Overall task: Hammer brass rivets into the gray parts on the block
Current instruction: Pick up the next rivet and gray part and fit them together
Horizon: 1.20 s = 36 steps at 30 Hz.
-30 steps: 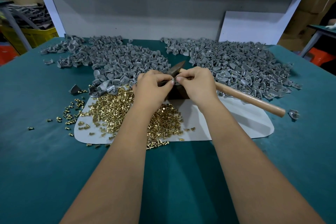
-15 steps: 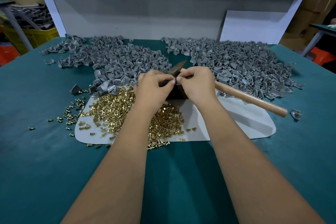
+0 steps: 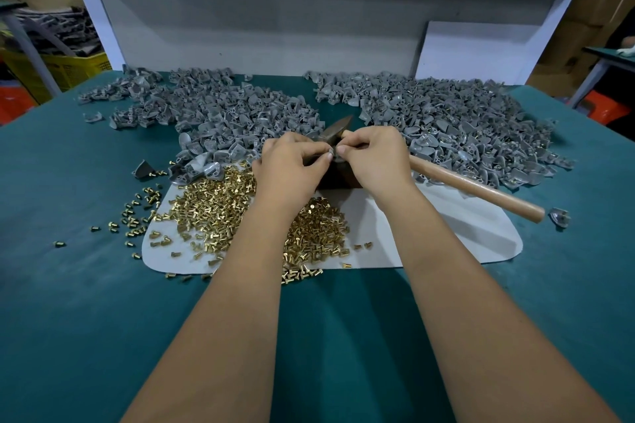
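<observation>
Teal table cloth, white mat — yellow crate w/ scrap, cardboard boxes behind.

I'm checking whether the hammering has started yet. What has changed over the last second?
Nothing visibly changed. Both hands, left hand and right hand, still pinch a small gray part together over the dark block. The hammer still lies under the right hand, its handle on the table, and the brass rivets lie as before.

I see rivets left of my hands, parts behind them, the hammer to their right.
</observation>
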Motion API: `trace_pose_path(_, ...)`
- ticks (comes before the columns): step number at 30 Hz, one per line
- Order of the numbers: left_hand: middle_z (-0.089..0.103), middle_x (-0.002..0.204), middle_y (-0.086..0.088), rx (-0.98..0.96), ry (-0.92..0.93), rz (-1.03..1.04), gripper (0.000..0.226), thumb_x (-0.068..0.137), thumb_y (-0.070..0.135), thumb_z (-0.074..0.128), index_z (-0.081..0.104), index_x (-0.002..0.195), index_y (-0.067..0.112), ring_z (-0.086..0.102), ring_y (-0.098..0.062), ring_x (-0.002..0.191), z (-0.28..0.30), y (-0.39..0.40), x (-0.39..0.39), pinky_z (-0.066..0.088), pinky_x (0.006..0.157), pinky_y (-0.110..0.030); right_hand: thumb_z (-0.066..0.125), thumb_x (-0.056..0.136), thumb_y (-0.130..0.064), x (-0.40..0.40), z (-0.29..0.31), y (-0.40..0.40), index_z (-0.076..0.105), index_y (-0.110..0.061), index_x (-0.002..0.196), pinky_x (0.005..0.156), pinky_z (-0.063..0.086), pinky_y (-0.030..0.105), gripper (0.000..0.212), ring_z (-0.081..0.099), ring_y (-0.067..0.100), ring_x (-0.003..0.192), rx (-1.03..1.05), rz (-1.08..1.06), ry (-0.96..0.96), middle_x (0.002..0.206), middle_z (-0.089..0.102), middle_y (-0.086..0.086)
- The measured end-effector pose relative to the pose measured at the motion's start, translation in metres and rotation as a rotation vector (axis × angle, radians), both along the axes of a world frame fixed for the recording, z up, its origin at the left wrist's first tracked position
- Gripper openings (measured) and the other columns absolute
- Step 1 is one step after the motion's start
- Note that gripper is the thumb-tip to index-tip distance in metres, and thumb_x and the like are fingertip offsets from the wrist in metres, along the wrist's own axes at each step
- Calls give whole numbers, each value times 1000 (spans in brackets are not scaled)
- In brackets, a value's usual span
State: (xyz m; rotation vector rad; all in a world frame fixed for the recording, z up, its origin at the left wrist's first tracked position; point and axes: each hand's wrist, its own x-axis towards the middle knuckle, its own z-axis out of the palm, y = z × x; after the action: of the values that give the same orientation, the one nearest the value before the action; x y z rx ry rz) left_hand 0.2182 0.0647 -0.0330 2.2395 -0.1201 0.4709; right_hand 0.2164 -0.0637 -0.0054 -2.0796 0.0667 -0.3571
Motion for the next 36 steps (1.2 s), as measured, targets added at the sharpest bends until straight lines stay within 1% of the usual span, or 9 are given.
trace_pose_path(2,59,119,9,8,2,9,18,92,39,63,74,107,38,39,-22,120,0,0,0,29,102,-43,69,84,-10,1,1,0,70,-21,71,77,45,24,17,62,15,87,-16,-6,-6,81,65,-5)
trace_pose_path(5,59,118,12,11,10,31,18,92,41,63,74,106,39,39,-20,119,-1,-1,1,26,97,-39,66,85,-11,0,-1,8,68,-23,71,69,40,22,19,57,13,76,-201,-78,-72,79,61,-6)
trace_pose_path(8,60,117,13,17,11,63,17,91,41,64,74,105,40,40,-18,119,-2,-2,1,22,91,-36,65,87,-13,-3,-5,11,71,-17,80,71,38,23,11,52,12,78,-309,-76,-142,87,60,-5)
trace_pose_path(11,60,118,14,26,14,71,17,91,42,64,74,104,41,39,-17,120,-3,-4,0,17,87,-35,64,87,-12,-3,-7,8,66,-18,76,71,36,24,13,52,14,79,-373,-52,-159,88,58,-3)
trace_pose_path(17,59,118,14,43,8,70,17,91,42,63,74,104,40,38,-18,119,-3,-4,0,15,86,-35,62,89,-11,-3,-2,-1,75,-14,92,86,44,26,13,61,17,97,-282,42,-85,103,67,1)
trace_pose_path(22,60,121,14,66,7,77,19,91,44,63,73,106,41,39,-17,119,-2,-3,1,15,85,-35,52,92,-4,-4,2,-9,74,-12,98,89,52,34,23,65,15,87,10,44,-54,88,70,0)
trace_pose_path(26,60,118,14,143,-19,83,19,92,45,60,72,106,44,38,-18,117,-3,-2,2,17,87,-37,63,88,-15,-3,0,-3,73,-19,85,75,46,22,11,61,10,81,-137,52,-108,80,65,-10)
trace_pose_path(31,62,114,15,184,-62,86,16,92,45,59,72,100,47,40,-20,116,-3,-1,1,17,87,-38,67,86,-16,1,-2,3,65,-23,75,76,47,30,13,59,17,82,-273,37,-99,88,65,0)
trace_pose_path(36,61,112,16,180,-58,93,15,92,47,59,72,99,48,40,-20,116,-3,-2,1,17,89,-40,67,86,-10,1,-4,4,67,-18,75,75,43,27,13,57,16,81,-219,22,-108,87,62,-2)
